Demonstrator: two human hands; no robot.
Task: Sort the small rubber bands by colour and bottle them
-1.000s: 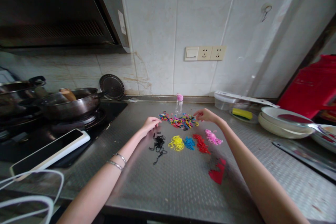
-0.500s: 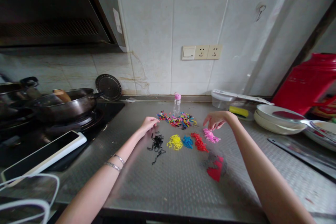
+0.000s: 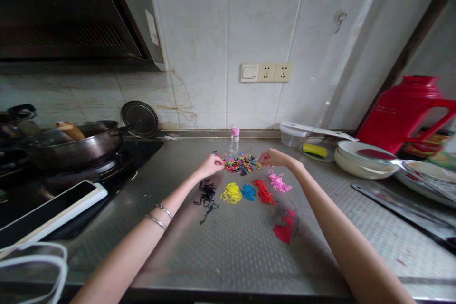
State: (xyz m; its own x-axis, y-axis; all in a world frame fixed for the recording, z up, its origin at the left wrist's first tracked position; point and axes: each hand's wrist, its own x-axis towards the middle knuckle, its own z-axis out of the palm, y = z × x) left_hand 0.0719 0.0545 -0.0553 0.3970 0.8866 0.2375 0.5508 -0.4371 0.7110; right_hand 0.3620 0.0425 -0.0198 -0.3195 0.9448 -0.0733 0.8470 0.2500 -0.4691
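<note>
A mixed pile of small coloured rubber bands [image 3: 242, 164] lies in front of a small clear bottle with a pink cap [image 3: 234, 141]. My left hand [image 3: 213, 165] is at the pile's left edge, fingers pressed together; anything held is too small to make out. At the right edge is my right hand [image 3: 274, 157], fingers bent in a pinch, its tips touching or just over the bands. Nearer me, single-colour heaps form a row: black bands [image 3: 207, 194], yellow bands [image 3: 231, 193], blue bands [image 3: 248, 192], red bands [image 3: 264, 192] and pink bands [image 3: 280, 181].
A red patch [image 3: 285, 228] marks the metal counter. Right stand white bowls [image 3: 359, 171], a yellow sponge [image 3: 315, 150], a clear container [image 3: 291, 137], a knife [image 3: 399, 211] and a red thermos [image 3: 399, 114]. Left are a pan [image 3: 74, 145] on the stove and a white-edged device [image 3: 53, 213].
My right hand has moved left from above the pink heap to the mixed pile. My left hand has shifted slightly right, against the pile. The view has turned a little to the right.
</note>
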